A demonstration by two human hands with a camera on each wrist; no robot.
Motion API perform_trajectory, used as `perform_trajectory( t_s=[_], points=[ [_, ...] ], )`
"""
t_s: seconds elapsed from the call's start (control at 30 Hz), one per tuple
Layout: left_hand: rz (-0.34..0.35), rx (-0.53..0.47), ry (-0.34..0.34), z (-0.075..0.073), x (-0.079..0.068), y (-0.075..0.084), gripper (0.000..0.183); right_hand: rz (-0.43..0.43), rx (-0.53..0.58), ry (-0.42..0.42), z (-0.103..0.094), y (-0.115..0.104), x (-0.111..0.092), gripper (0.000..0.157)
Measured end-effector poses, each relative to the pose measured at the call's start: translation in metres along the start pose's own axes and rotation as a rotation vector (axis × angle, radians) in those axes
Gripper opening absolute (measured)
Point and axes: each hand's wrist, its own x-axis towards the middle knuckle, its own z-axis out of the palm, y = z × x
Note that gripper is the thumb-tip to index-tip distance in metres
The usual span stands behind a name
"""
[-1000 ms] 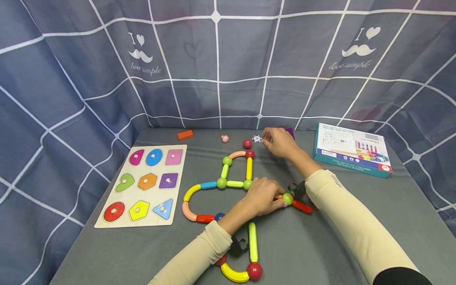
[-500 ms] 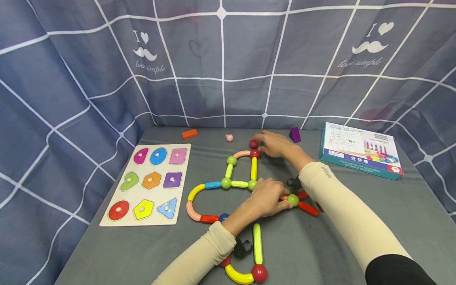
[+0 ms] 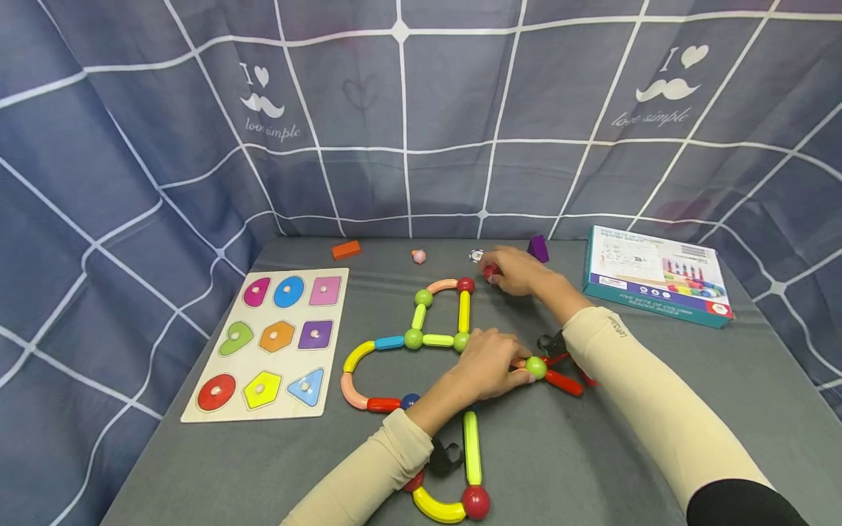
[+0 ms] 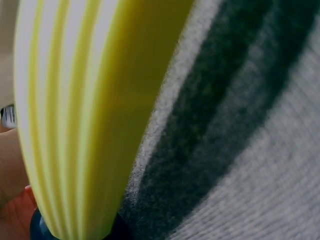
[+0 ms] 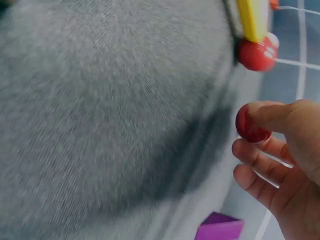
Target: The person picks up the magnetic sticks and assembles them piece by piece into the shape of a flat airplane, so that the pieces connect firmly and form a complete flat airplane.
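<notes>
A loose red ball (image 5: 250, 124) is pinched between the thumb and fingers of my right hand (image 3: 516, 270), just off the upper right of a figure made of sticks and balls. My left hand (image 3: 490, 363) lies across the figure's middle and holds a mostly hidden pink stick (image 3: 518, 363), its thumb by a green ball (image 3: 536, 367). Red sticks (image 3: 564, 383) spread from that ball. At the top, a yellow stick (image 3: 464, 311) meets another red ball (image 3: 465, 285). A yellow-green stick (image 4: 85, 110) fills much of the left wrist view.
A wooden shape puzzle board (image 3: 283, 387) lies on the left of the grey table; a boxed set (image 3: 658, 274) lies at the right. Along the back are an orange block (image 3: 346, 250), a small pink toy (image 3: 419, 256), a poker chip (image 3: 476, 256) and a purple block (image 3: 538, 248).
My right hand has reached left, taken the loose red ball from above the figure's top and drawn it rightward. My left hand has stayed in place.
</notes>
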Motion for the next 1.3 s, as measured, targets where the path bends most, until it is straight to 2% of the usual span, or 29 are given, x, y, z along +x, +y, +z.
perform_trajectory(
  t_s=[0.13, 0.27, 0.37, 0.53, 0.67, 0.77, 0.87, 0.97, 1.3],
  points=[
    [-0.004, 0.003, 0.006, 0.001, 0.000, 0.000, 0.034, -0.014, 0.096, 0.139, -0.012, 0.002, -0.028, 0.024],
    [-0.009, 0.003, 0.012, 0.001, 0.000, 0.000, 0.033, -0.069, 0.190, 0.239, -0.024, -0.001, -0.070, 0.020],
    [-0.008, -0.002, 0.017, 0.001, -0.001, -0.001, 0.032, -0.038, 0.279, 0.253, -0.027, 0.000, -0.109, 0.019],
    [-0.012, -0.026, 0.023, 0.001, -0.002, -0.003, 0.035, 0.085, 0.434, 0.250, -0.014, 0.005, -0.172, 0.019],
    [-0.024, -0.056, 0.024, 0.001, -0.002, -0.004, 0.036, 0.158, 0.497, 0.218, 0.002, 0.008, -0.215, 0.021],
    [-0.017, -0.072, 0.021, 0.000, -0.002, -0.004, 0.035, 0.221, 0.517, 0.186, 0.014, 0.010, -0.239, 0.026],
    [-0.010, -0.071, 0.019, 0.000, -0.002, -0.003, 0.034, 0.261, 0.536, 0.173, 0.023, 0.011, -0.254, 0.031],
    [-0.005, -0.060, 0.016, 0.000, -0.001, -0.002, 0.035, 0.270, 0.545, 0.179, 0.031, 0.009, -0.259, 0.034],
    [-0.007, -0.045, 0.010, 0.003, 0.002, 0.003, 0.036, 0.207, 0.429, 0.285, 0.046, -0.006, -0.253, 0.036]
  ],
)
